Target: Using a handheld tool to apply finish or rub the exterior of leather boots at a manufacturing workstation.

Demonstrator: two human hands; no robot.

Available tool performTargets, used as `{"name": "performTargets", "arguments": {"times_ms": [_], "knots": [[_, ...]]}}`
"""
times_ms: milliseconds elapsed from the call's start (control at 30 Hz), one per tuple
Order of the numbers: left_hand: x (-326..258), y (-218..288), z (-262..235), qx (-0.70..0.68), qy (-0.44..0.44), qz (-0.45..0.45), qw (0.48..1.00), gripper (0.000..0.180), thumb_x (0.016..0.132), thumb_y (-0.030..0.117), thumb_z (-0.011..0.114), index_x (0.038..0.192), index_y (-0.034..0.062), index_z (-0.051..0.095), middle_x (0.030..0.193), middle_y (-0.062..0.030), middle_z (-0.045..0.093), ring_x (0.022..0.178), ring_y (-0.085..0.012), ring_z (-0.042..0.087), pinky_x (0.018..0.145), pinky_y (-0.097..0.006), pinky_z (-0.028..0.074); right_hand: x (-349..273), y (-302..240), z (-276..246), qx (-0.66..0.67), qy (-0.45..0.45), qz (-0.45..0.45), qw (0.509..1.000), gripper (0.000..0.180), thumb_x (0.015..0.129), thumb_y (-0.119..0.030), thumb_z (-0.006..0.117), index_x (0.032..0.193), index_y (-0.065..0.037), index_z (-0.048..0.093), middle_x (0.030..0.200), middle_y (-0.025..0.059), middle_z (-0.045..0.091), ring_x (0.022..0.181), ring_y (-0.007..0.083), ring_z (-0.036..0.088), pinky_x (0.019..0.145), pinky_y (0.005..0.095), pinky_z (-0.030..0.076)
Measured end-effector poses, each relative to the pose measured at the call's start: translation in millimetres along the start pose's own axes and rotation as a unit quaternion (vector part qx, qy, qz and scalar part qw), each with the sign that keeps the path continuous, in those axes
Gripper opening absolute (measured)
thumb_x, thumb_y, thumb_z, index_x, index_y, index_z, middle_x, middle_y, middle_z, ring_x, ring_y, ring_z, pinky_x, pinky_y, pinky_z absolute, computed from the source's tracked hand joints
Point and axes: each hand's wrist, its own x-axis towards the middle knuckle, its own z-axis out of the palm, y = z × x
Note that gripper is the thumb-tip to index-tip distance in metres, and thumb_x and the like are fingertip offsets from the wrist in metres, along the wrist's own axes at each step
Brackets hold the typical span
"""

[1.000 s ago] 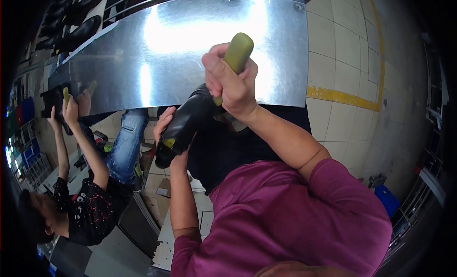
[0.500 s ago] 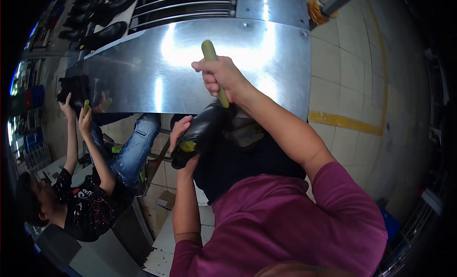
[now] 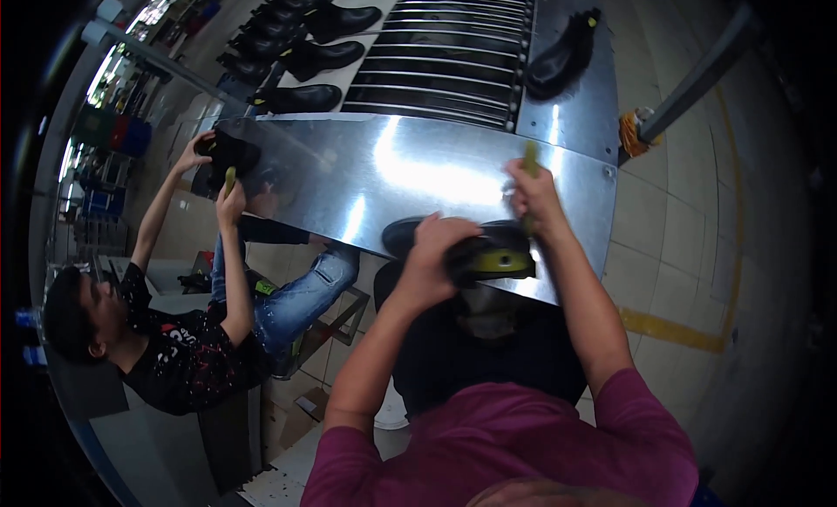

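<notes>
Over the near edge of the metal table (image 3: 331,180), a black boot (image 3: 493,245) is gripped by my left hand (image 3: 436,254). Its yellow-green lining shows at the opening, which faces right and toward me. A dark rounded part sticks out left of my hand; motion blur softens its outline. My right hand (image 3: 539,200), closed round an olive-green stick-shaped tool (image 3: 530,158), is just right of the boot. The tool stands roughly upright in my fist, its upper end showing above the fingers. Whether its lower end touches the boot I cannot tell.
Left of me a seated co-worker holds another black boot (image 3: 231,158) and a similar green tool (image 3: 230,177). Several black boots (image 3: 323,61) stand beyond the table, beside a roller conveyor (image 3: 436,58). One more boot (image 3: 558,62) lies at the far right, near a grey post (image 3: 697,71).
The boot has gone from my lap up to the table edge and turned, its opening now rightward. My right hand with the tool sits farther right in view. The view has shifted, showing more boots.
</notes>
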Motion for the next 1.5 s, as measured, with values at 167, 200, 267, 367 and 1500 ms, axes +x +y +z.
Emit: {"name": "performTargets", "arguments": {"times_ms": [167, 200, 267, 367, 1500], "knots": [[66.0, -12.7, 24.9, 0.016, -0.047, 0.100, 0.994, 0.060, 0.072, 0.009, 0.085, 0.127, 0.0124, 0.062, 0.127, -0.0095, 0.065, 0.130, -0.0298, 0.057, 0.120, -0.057, 0.028, -2.1, -27.5, -61.5, -0.040, 0.078, -0.084, 0.993, 0.031, 0.094, -0.034, 0.077, 0.105, -0.007, 0.065, 0.061, -0.0047, 0.050, 0.045, 0.0055, 0.045, 0.043, 0.0230, 0.034], [70.1, -16.7, 24.3, -0.002, -0.042, 0.051, 0.998, 0.061, 0.072, 0.012, 0.087, 0.127, 0.0127, 0.061, 0.127, -0.0097, 0.064, 0.130, -0.0313, 0.057, 0.120, -0.058, 0.029, -4.9, -29.5, -63.4, -0.021, 0.061, -0.081, 0.995, 0.032, 0.094, -0.034, 0.077, 0.105, -0.006, 0.065, 0.061, -0.0041, 0.050, 0.046, 0.0057, 0.045, 0.044, 0.0232, 0.035], [80.6, -21.8, 25.5, -0.023, -0.044, 0.010, 0.999, 0.063, 0.072, 0.015, 0.089, 0.128, 0.0131, 0.060, 0.127, -0.0100, 0.064, 0.129, -0.0328, 0.057, 0.120, -0.058, 0.029, -8.5, -20.9, -65.3, -0.047, 0.073, -0.104, 0.991, 0.032, 0.094, -0.034, 0.077, 0.106, -0.006, 0.066, 0.062, -0.0037, 0.051, 0.047, 0.0056, 0.045, 0.045, 0.0233, 0.035], [76.9, -13.6, 31.6, -0.017, -0.028, -0.023, 0.999, 0.064, 0.071, 0.012, 0.088, 0.128, 0.0133, 0.060, 0.129, -0.0112, 0.064, 0.130, -0.0364, 0.056, 0.119, -0.060, 0.030, -13.0, -21.1, -57.2, -0.091, 0.110, -0.127, 0.982, 0.032, 0.095, -0.034, 0.076, 0.107, -0.006, 0.067, 0.063, -0.0032, 0.052, 0.049, 0.0054, 0.046, 0.046, 0.0236, 0.035], [-26.1, 35.3, 35.1, 0.030, -0.033, -0.062, 0.997, 0.054, 0.075, -0.004, 0.073, 0.126, 0.0152, 0.073, 0.151, -0.0085, 0.055, 0.155, -0.0449, 0.026, 0.121, -0.071, 0.019, -95.9, -53.1, -24.5, 0.082, -0.014, -0.057, 0.995, 0.017, 0.101, -0.015, 0.063, 0.103, 0.002, 0.061, 0.057, -0.0004, 0.043, 0.044, 0.0082, 0.039, 0.044, 0.0242, 0.032]]}}
